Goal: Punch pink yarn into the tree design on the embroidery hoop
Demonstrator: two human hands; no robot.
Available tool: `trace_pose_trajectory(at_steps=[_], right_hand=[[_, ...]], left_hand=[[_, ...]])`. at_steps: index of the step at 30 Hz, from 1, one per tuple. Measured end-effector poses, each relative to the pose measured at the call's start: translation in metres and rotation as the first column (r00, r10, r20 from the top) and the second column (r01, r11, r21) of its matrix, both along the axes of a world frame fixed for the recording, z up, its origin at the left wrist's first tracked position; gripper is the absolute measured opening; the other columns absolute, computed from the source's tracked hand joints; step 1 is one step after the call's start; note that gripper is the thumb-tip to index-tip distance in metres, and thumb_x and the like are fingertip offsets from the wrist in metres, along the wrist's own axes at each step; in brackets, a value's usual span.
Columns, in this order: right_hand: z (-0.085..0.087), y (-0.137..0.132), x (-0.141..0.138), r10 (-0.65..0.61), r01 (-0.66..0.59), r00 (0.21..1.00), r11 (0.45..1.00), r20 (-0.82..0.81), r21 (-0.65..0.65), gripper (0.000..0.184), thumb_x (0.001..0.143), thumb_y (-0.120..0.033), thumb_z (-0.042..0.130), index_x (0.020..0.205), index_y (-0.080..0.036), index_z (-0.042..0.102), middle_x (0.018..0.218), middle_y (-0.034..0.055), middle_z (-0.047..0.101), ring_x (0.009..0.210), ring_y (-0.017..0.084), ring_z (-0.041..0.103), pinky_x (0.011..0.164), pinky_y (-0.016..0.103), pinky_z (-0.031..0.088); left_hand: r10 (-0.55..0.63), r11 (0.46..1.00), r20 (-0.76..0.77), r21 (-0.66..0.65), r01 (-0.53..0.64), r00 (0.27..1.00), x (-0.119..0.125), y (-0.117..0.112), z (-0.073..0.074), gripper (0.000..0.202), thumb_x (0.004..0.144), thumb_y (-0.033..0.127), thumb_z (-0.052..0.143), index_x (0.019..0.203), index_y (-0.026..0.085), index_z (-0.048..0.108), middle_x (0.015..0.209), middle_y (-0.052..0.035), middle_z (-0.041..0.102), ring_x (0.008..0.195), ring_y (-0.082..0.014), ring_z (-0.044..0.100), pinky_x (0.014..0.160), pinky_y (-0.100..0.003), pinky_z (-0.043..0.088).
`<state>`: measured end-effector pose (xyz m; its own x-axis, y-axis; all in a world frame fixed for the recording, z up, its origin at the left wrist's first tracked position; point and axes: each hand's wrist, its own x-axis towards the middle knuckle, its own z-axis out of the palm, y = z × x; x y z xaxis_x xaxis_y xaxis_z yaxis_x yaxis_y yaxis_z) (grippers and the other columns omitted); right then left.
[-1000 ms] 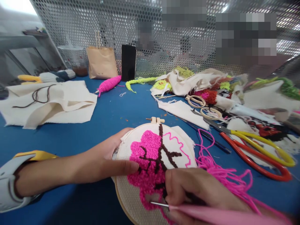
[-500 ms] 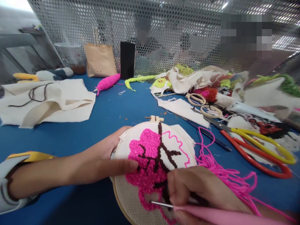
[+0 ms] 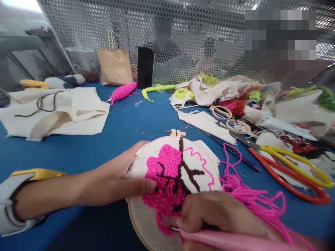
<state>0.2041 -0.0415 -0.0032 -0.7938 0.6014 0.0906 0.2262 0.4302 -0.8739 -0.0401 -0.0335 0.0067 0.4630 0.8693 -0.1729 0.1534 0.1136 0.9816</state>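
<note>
Your left hand point(image 3: 117, 181) grips the embroidery hoop point(image 3: 146, 223) by its left rim, thumb lying across the pink tufting point(image 3: 167, 167). Just right of it, your right hand point(image 3: 217, 216) is closed around the pink punch needle point(image 3: 225, 240), its tip at the fabric. Loose pink yarn point(image 3: 251, 198) trails beyond the knuckles.

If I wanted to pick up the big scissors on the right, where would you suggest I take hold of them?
Grip the scissors by their yellow and red handle loops, coming from the right: the loops lie flat and open toward that side, while the blades point left under the cloth scraps.
</note>
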Motion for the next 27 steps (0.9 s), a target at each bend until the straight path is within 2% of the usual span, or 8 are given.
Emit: trace_pose_trajectory(at_steps=[4, 6, 9, 11, 17, 21, 24, 27], right_hand=[[0.000, 0.001, -0.002, 0.018, -0.016, 0.999, 0.998, -0.028, 0.066, 0.011, 0.085, -0.021, 0.061, 0.082, -0.024, 0.051, 0.075, -0.0016, 0.061, 0.066, 0.010, 0.058, 0.061, 0.018, 0.043], [0.000, 0.001, -0.002, -0.031, 0.032, 0.999, 0.998, -0.021, 0.058, 0.016, 0.082, -0.016, 0.061, 0.076, -0.023, 0.048, 0.070, -0.0032, 0.058, 0.061, 0.009, 0.055, 0.057, 0.018, 0.041], [-0.004, 0.002, -0.003, -0.130, 0.124, 0.989, 0.989, -0.070, -0.083, 0.020, 0.079, -0.015, 0.059, 0.069, -0.022, 0.043, 0.063, -0.0055, 0.051, 0.053, 0.007, 0.045, 0.048, 0.017, 0.033], [-0.009, 0.003, -0.002, -0.150, 0.122, 0.982, 0.968, -0.115, -0.218, 0.021, 0.079, -0.017, 0.058, 0.067, -0.021, 0.042, 0.061, -0.0058, 0.047, 0.051, 0.007, 0.038, 0.044, 0.018, 0.027], [-0.015, 0.006, 0.004, -0.159, 0.058, 0.969, 0.890, -0.189, -0.452, 0.018, 0.080, -0.022, 0.059, 0.070, -0.021, 0.045, 0.066, -0.0034, 0.048, 0.058, 0.010, 0.042, 0.050, 0.022, 0.030], [-0.010, 0.005, 0.003, -0.140, 0.076, 0.982, 0.911, -0.130, -0.406, 0.022, 0.082, -0.030, 0.061, 0.069, -0.021, 0.045, 0.063, -0.0041, 0.046, 0.054, 0.009, 0.037, 0.047, 0.022, 0.026], [-0.009, 0.000, 0.001, -0.170, 0.141, 0.982, 0.947, -0.080, -0.287, 0.025, 0.083, -0.033, 0.060, 0.067, -0.021, 0.044, 0.061, -0.0047, 0.044, 0.052, 0.009, 0.035, 0.046, 0.022, 0.025], [-0.010, -0.002, -0.001, -0.242, 0.231, 0.968, 0.963, -0.065, -0.139, 0.022, 0.084, -0.032, 0.059, 0.069, -0.022, 0.046, 0.063, -0.0034, 0.047, 0.054, 0.010, 0.040, 0.047, 0.022, 0.029]], left_hand=[[-0.005, 0.997, -0.053, 0.076, 0.009, 0.999, -0.001, 0.000, 0.000, 0.054, 0.080, 0.028, 0.063, 0.128, 0.024, 0.037, 0.131, -0.0012, 0.052, 0.117, -0.0209, 0.052, 0.097, -0.026, 0.042], [-0.008, 0.999, -0.039, 0.034, 0.009, 0.999, 0.000, 0.000, 0.000, 0.053, 0.080, 0.028, 0.064, 0.126, 0.025, 0.037, 0.129, -0.0008, 0.054, 0.119, -0.0225, 0.051, 0.096, -0.027, 0.044], [0.002, 0.996, 0.006, -0.088, -0.001, 1.000, 0.000, 0.000, 0.001, 0.054, 0.079, 0.029, 0.065, 0.125, 0.025, 0.036, 0.127, -0.0016, 0.057, 0.116, -0.0250, 0.054, 0.090, -0.029, 0.049], [0.007, 0.996, -0.003, -0.093, -0.007, 1.000, 0.001, 0.001, 0.002, 0.056, 0.078, 0.028, 0.065, 0.126, 0.025, 0.036, 0.128, -0.0023, 0.057, 0.117, -0.0265, 0.054, 0.089, -0.029, 0.050], [0.001, 0.998, -0.029, -0.061, -0.003, 1.000, -0.001, 0.002, 0.001, 0.055, 0.077, 0.033, 0.066, 0.123, 0.023, 0.037, 0.123, -0.0043, 0.058, 0.117, -0.0271, 0.053, 0.089, -0.029, 0.049], [-0.007, 0.998, -0.032, -0.065, 0.005, 0.999, -0.001, 0.001, 0.002, 0.054, 0.078, 0.032, 0.065, 0.123, 0.023, 0.037, 0.121, -0.0040, 0.059, 0.114, -0.0271, 0.055, 0.088, -0.030, 0.050], [-0.006, 0.999, -0.027, -0.053, 0.004, 1.000, -0.001, 0.000, 0.002, 0.053, 0.079, 0.029, 0.064, 0.124, 0.023, 0.036, 0.122, -0.0039, 0.058, 0.114, -0.0263, 0.055, 0.090, -0.031, 0.049], [-0.003, 0.999, -0.035, -0.034, 0.002, 0.999, -0.001, 0.000, 0.001, 0.054, 0.080, 0.029, 0.064, 0.125, 0.023, 0.036, 0.126, -0.0048, 0.057, 0.116, -0.0261, 0.054, 0.090, -0.030, 0.049]])
